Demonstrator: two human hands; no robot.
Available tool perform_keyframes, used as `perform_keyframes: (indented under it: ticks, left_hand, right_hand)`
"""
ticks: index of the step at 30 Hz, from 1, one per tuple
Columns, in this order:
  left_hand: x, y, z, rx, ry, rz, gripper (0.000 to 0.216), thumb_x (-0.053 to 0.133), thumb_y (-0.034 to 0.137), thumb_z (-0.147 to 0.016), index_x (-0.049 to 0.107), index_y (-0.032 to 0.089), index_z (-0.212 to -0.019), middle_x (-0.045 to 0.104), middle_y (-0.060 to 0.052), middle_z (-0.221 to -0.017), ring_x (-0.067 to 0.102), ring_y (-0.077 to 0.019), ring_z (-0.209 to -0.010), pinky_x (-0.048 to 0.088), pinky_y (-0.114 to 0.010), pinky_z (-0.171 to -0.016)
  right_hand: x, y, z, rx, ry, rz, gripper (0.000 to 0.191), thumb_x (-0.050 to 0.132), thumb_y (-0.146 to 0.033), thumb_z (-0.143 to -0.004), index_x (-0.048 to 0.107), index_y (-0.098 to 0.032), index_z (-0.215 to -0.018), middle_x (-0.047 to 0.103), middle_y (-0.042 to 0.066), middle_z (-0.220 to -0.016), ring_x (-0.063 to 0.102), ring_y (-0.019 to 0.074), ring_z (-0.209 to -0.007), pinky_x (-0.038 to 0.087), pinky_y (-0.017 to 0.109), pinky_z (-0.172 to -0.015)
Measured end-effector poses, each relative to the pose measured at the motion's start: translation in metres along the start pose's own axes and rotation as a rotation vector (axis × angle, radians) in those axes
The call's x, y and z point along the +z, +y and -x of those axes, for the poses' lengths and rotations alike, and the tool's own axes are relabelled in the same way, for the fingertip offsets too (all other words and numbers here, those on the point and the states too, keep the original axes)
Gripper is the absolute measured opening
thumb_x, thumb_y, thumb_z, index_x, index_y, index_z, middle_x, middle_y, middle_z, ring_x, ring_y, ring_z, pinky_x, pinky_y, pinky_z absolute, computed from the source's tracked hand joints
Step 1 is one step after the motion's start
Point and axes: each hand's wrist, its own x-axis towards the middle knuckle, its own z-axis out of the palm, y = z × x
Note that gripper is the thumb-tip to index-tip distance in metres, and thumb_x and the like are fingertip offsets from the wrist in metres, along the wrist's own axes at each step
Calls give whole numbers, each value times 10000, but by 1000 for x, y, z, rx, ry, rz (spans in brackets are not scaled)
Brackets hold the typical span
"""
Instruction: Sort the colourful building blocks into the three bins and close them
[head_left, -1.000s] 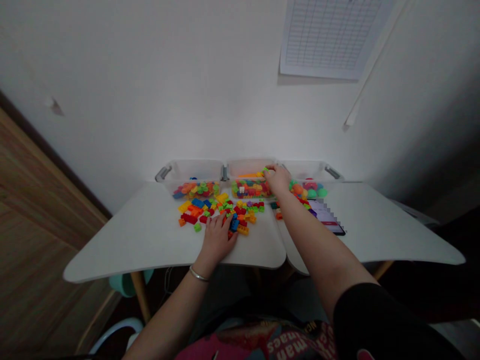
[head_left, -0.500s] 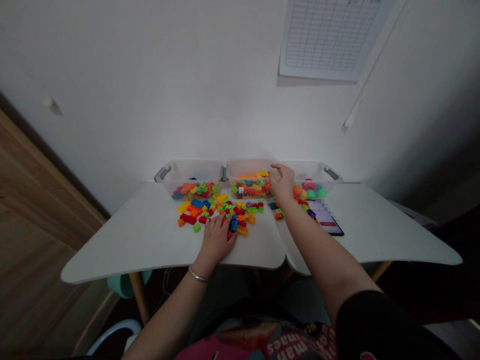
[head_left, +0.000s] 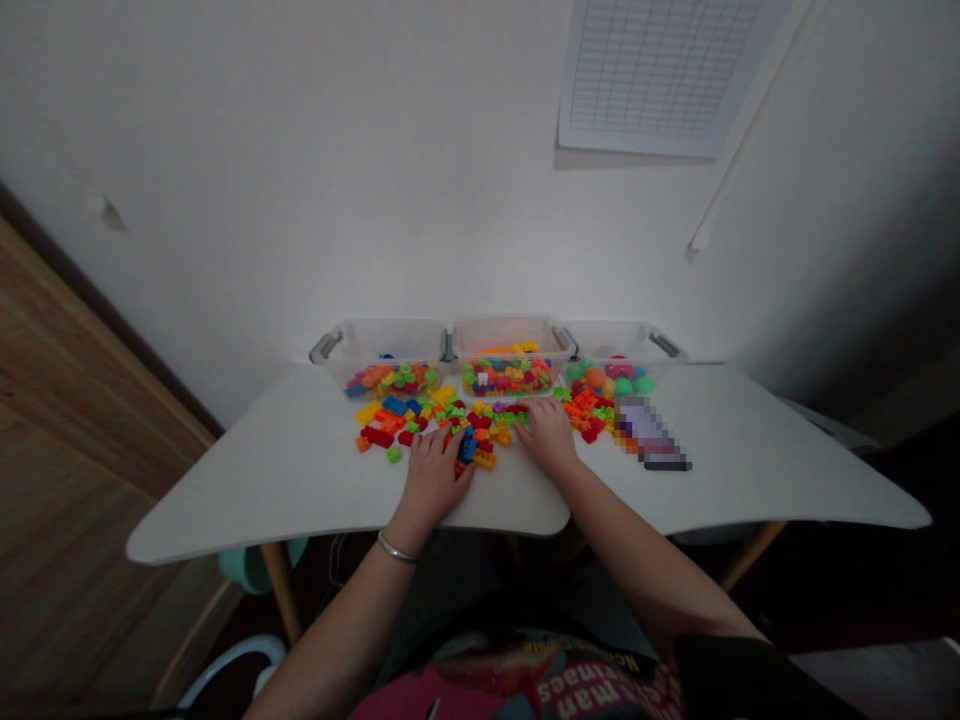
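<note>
My left hand (head_left: 436, 470) lies over the front of a loose pile of toy building bricks (head_left: 390, 420), its fingers spread and the thumb apart. A blue brick (head_left: 468, 446) and a yellow-orange brick (head_left: 484, 459) show just right of its fingers. My right hand (head_left: 547, 436) reaches in at the pile's right edge, thumb and fingers apart, beside green and red bricks (head_left: 517, 414). No brick can be seen in its grasp, though its palm side is hidden. More red and orange bricks (head_left: 586, 408) lie to the right of this hand.
Three clear plastic boxes stand along the wall: the left box (head_left: 390, 340) and middle box (head_left: 510, 335) hold bricks, the right box (head_left: 611, 340) holds coloured balls. A blurred-out tablet or phone (head_left: 664, 450) lies on the right side of the white table (head_left: 247, 480).
My right hand has come down from above the front right corner of the middle box to the right edge of the brick pile. My left hand has stayed in place.
</note>
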Motion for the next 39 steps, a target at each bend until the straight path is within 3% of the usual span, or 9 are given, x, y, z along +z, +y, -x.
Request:
perform_keyframes:
  ticks: [6,12,18,26,39]
  left_hand:
    - [-1,1,0,-2,1,-1,569,576,389,-842,522,174,-1367,542,-165,-1383,487,-326,-1267,280,-559,-1144]
    - [-3,2,-1,-3,-3,8,564,576,390,-837,531,173,-1356,548,-168,-1375,491,-330,-1256,290,-564,-1136]
    - [-3,3,-1,-9,-18,4,570,582,384,-832,530,171,-1358,546,-166,-1377,485,-329,-1265,283,-558,-1143]
    - [-4,3,-1,-13,-15,3,572,581,387,-836,527,170,-1363,550,-165,-1371,486,-328,-1264,285,-555,-1142]
    - [-2,2,-1,-11,-16,5,578,576,387,-835,522,166,-1365,542,-169,-1380,483,-335,-1266,281,-564,-1139]
  right_hand:
    - [-4,-2,10,10,-86,58,307,595,-239,-828,653,-201,-1126,672,96,-1160,529,274,-1136,395,423,-1016]
    - [-4,-4,14,52,-98,105,334,602,-243,-815,654,-205,-1143,677,103,-1158,538,297,-1106,409,443,-992]
    - [-4,-4,14,90,-103,136,269,597,-271,-817,670,-195,-1064,685,119,-1030,551,298,-1050,421,418,-959]
    - [-4,-4,15,88,-121,102,356,594,-287,-809,659,-174,-1140,687,109,-1111,545,305,-1083,410,428,-979]
    - [-6,-1,18,104,-187,17,490,539,-87,-699,689,-198,-1153,709,90,-1115,543,277,-1148,362,434,-1064]
